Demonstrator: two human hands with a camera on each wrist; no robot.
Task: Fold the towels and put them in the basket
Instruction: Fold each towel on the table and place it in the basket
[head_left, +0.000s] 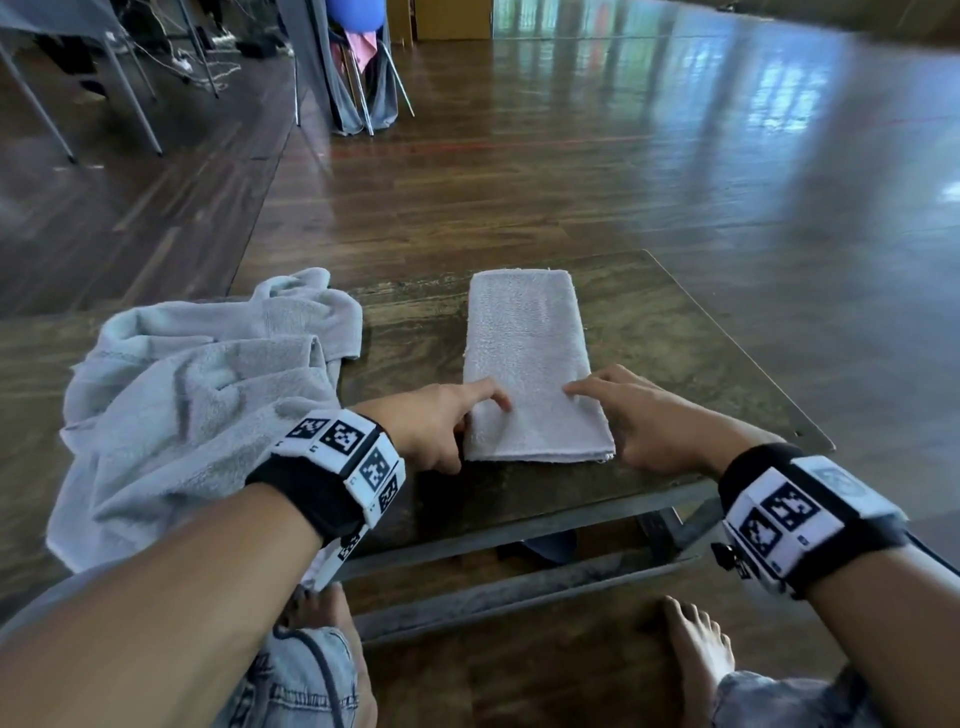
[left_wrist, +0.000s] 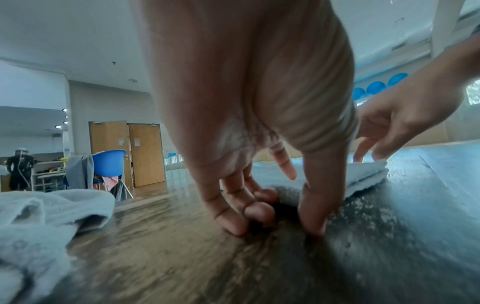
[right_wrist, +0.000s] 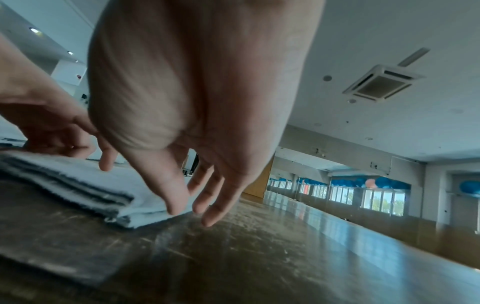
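Note:
A white towel (head_left: 524, 338), folded into a long narrow stack, lies on the small low wooden table (head_left: 675, 332). My left hand (head_left: 431, 431) is at its near left edge, with the index finger stretched on top. In the left wrist view the other fingers (left_wrist: 233, 222) are bent with their tips on the table beside the towel (left_wrist: 363, 176). My right hand (head_left: 623, 410) is at the near right edge, fingers relaxed, index tip on the towel (right_wrist: 64, 181). Neither hand grips it. A crumpled pale grey towel (head_left: 197, 374) is heaped at the left. No basket is in view.
The table's front edge is close to my bare feet (head_left: 701, 649) and its right corner (head_left: 810, 441) is near my right wrist. Glossy wooden floor surrounds it. Chairs draped with cloth (head_left: 358, 67) and metal table legs (head_left: 130, 104) stand far back left.

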